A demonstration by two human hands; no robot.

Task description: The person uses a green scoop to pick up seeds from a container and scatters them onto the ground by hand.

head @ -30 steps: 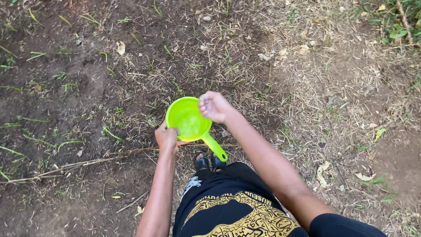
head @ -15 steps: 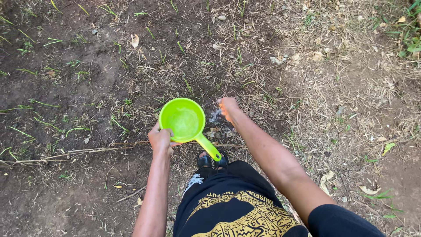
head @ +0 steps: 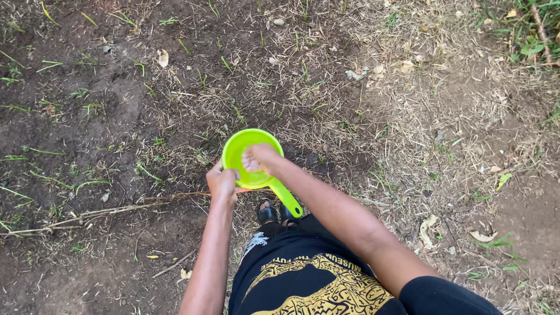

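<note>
At the bottom of the frame, the person's black shirt with gold print (head: 309,280) filled the view, and two black sandals (head: 275,213) peeked out just above it. Both bare arms reached up from there toward the middle.

Near the middle, the left hand (head: 222,183) was wrapped around the rim of a bright green plastic scoop (head: 248,153), gripping it by the lower left edge. It looked like this kept the scoop level, so nothing would spill out. The scoop's handle (head: 286,198) stuck out toward the lower right, over the feet, and no hand was on it.

Next to it, the right hand (head: 259,158) dipped into the scoop from the right side, fingers curled downward inside the bowl. I could not tell if it had pinched anything, because the fingers hid what was under them.

Past the hands, a long thin dry stick (head: 105,214) lay across the left side. Dark bare soil (head: 116,105) with small green shoots (head: 87,185) filled the upper left. Dry straw (head: 437,111) and a few brown leaves (head: 429,228) covered the right. Green weeds (head: 531,35) grew in the upper right corner.
</note>
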